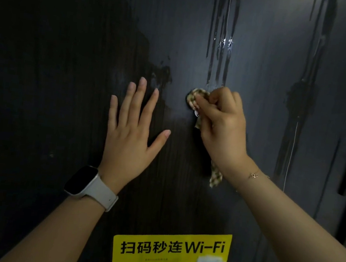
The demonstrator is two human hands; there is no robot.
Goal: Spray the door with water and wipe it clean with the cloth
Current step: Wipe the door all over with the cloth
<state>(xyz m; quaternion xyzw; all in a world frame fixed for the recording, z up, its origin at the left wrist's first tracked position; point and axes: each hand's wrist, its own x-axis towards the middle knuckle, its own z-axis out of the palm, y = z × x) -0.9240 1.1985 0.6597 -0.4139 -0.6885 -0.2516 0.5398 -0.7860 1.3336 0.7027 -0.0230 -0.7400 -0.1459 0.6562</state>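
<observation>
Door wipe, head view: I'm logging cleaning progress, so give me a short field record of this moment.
door: dark, wet streaks running down upper right
cloth: checked, bunched against door at its middle, tail hanging below wrist
right hand: grips cloth, presses it to door
left hand: flat on door, fingers spread
watch: on left wrist
sticker: yellow Wi-Fi, below hands

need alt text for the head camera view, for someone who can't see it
A person's right hand grips a checked cloth and rubs it on a dark door, while the left hand presses flat and open on the door beside it. Water streaks run down above the cloth, and a yellow Wi-Fi sticker sits below.
</observation>
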